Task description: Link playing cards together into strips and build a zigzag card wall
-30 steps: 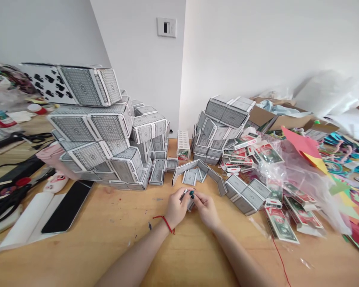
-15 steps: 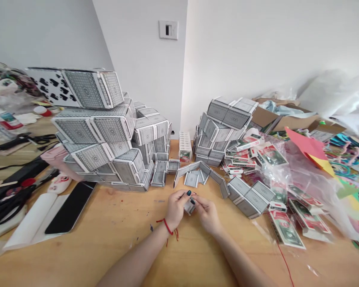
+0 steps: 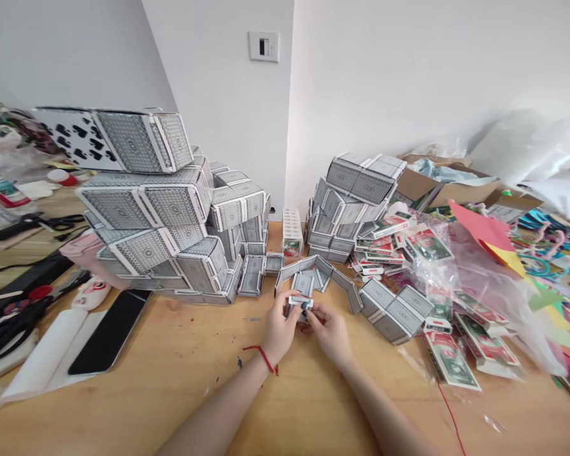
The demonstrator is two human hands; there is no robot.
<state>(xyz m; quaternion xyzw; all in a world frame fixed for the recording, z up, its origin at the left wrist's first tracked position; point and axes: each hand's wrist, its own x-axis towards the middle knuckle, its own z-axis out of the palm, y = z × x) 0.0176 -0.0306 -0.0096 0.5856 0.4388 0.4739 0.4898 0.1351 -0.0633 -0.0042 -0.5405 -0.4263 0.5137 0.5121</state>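
My left hand and my right hand meet over the middle of the wooden table, both closed on one small grey-and-white playing-card box pinched between the fingertips. A red string is tied around my left wrist. Just beyond my hands lies a row of joined card boxes bent into a zigzag. A tall heap of stacked card boxes stands to the left, and a smaller heap to the right.
A black phone lies on white paper at the left, beside black scissors. Red-and-green card packs and a clear plastic bag spread on the right. A cardboard box and coloured paper scraps fill the far right.
My hands have shifted slightly away from me and turned the small box, whose white end now faces up. Everything else on the table has stayed put.
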